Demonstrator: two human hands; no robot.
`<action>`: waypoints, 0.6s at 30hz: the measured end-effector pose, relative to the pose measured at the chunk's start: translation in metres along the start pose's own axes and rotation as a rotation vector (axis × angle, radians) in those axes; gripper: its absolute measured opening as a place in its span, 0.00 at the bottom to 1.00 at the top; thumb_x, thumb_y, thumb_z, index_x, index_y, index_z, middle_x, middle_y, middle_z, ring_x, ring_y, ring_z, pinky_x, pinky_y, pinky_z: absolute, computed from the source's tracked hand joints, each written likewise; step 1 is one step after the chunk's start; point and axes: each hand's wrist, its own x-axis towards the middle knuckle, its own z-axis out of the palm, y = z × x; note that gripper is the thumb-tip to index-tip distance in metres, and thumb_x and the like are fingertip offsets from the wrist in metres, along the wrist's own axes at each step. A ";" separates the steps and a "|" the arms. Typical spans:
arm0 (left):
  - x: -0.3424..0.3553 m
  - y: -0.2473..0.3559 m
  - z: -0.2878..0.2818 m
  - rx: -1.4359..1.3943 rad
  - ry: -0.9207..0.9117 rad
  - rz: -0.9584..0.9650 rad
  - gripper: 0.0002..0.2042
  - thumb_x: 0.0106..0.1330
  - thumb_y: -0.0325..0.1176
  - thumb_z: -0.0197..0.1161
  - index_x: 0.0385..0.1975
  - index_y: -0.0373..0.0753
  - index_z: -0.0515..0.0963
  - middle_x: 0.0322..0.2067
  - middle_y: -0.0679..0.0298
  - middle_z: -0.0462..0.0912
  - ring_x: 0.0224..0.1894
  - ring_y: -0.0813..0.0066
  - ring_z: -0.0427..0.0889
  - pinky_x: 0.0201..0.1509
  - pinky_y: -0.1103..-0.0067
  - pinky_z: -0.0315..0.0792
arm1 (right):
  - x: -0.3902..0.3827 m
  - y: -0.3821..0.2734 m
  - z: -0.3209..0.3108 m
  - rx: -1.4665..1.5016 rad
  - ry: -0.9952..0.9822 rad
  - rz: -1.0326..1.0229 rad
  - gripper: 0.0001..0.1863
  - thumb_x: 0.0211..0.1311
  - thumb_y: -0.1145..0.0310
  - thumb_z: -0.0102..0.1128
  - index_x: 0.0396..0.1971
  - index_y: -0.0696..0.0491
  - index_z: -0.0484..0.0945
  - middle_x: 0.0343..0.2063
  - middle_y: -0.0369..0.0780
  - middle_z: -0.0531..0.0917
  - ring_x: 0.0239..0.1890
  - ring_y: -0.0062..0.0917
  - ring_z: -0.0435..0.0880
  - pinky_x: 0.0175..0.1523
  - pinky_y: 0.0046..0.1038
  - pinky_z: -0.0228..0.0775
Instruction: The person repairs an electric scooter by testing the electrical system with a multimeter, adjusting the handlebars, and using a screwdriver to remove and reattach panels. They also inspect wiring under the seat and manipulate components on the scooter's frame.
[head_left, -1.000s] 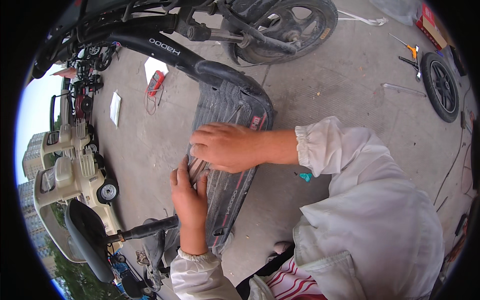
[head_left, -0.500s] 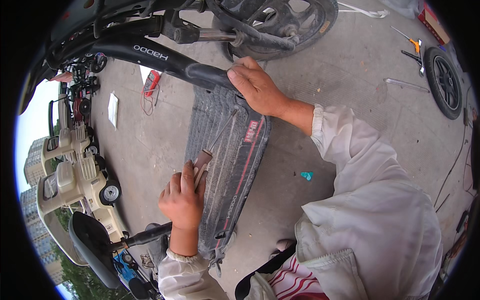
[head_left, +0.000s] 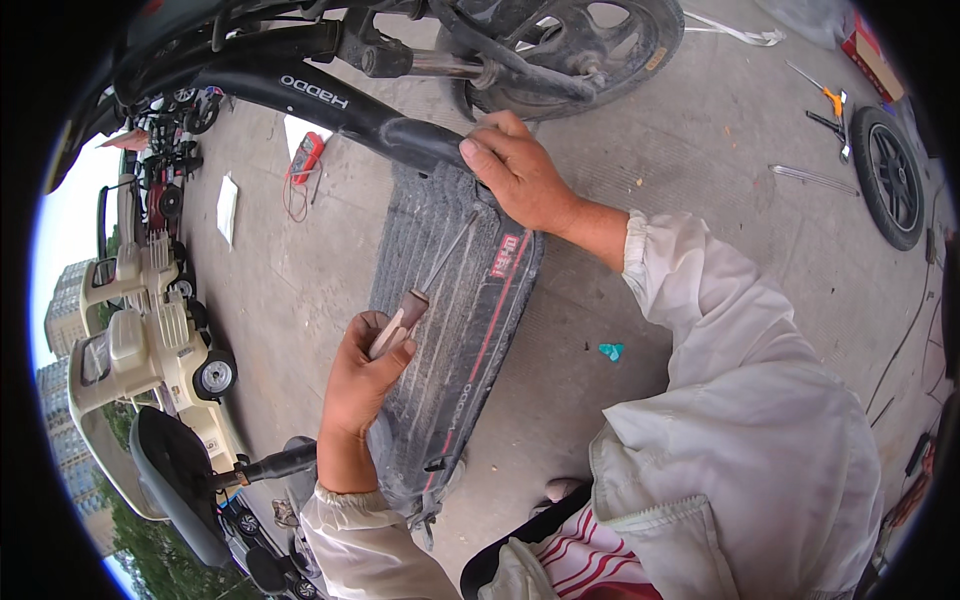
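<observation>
A screwdriver point(head_left: 405, 318) with a brown and pale handle is in my left hand point(head_left: 357, 375), fingers closed round the handle. Its thin metal shaft points up and away, with the tip by the front inner corner of the scooter's ridged grey footboard point(head_left: 425, 290). My right hand point(head_left: 522, 175) grips the end of the black scooter frame tube point(head_left: 415, 142), where the tube meets the footboard; its fingertips are partly hidden. A red stripe and a red label run along the footboard's right side.
Beyond the tube is the scooter's wheel point(head_left: 580, 60). A red multimeter point(head_left: 305, 158) with leads lies on the floor at left. A loose wheel point(head_left: 887, 178) and an orange-handled tool point(head_left: 831, 99) lie at right, a small teal piece point(head_left: 611, 351) nearer. Beige carts point(head_left: 150, 355) stand far left.
My left hand has turned and shifted its grip on the screwdriver handle, its wrist moving slightly left. The right hand keeps its hold on the frame tube. The view has shifted a little.
</observation>
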 end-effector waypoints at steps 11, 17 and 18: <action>-0.016 0.006 0.007 -0.068 0.204 0.088 0.14 0.67 0.32 0.61 0.48 0.31 0.75 0.29 0.66 0.80 0.27 0.84 0.73 0.29 0.87 0.66 | 0.000 0.004 0.000 -0.043 0.042 -0.028 0.19 0.69 0.55 0.52 0.39 0.58 0.80 0.37 0.45 0.75 0.42 0.37 0.75 0.51 0.33 0.66; -0.009 -0.009 -0.007 -0.357 0.067 -0.034 0.13 0.69 0.33 0.60 0.49 0.32 0.74 0.32 0.62 0.79 0.27 0.84 0.72 0.27 0.87 0.63 | 0.001 0.001 0.001 -0.068 0.037 -0.036 0.19 0.70 0.55 0.52 0.38 0.58 0.80 0.37 0.46 0.76 0.43 0.37 0.75 0.51 0.34 0.67; -0.010 -0.015 -0.007 -0.316 0.049 0.060 0.13 0.69 0.33 0.60 0.48 0.33 0.74 0.33 0.62 0.79 0.26 0.84 0.72 0.27 0.87 0.63 | 0.001 0.001 0.001 -0.068 0.035 -0.035 0.19 0.69 0.55 0.52 0.38 0.58 0.80 0.37 0.46 0.76 0.43 0.37 0.75 0.51 0.34 0.67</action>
